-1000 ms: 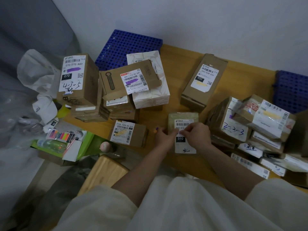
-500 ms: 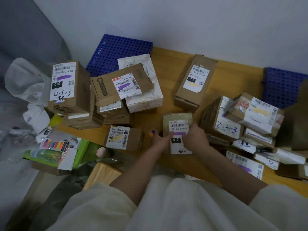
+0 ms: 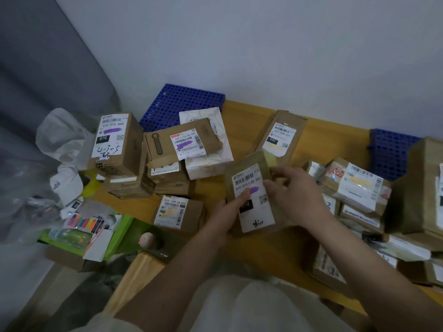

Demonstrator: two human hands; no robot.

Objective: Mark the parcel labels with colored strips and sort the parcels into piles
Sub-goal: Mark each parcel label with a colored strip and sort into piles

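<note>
Just right of the 5020 box (image 3: 178,213), flat parcel (image 3: 249,195) lifted off desk (image 3: 318,137); my left hand (image 3: 224,218) fingers clamped on its edge, right hand (image 3: 293,194) fingers apart. Looks light, slightly bendy; I'd grip edges.

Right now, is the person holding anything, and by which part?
Yes: the left hand grips the flat parcel by its lower left edge, thumb on the label; the right hand touches its right edge.
</note>
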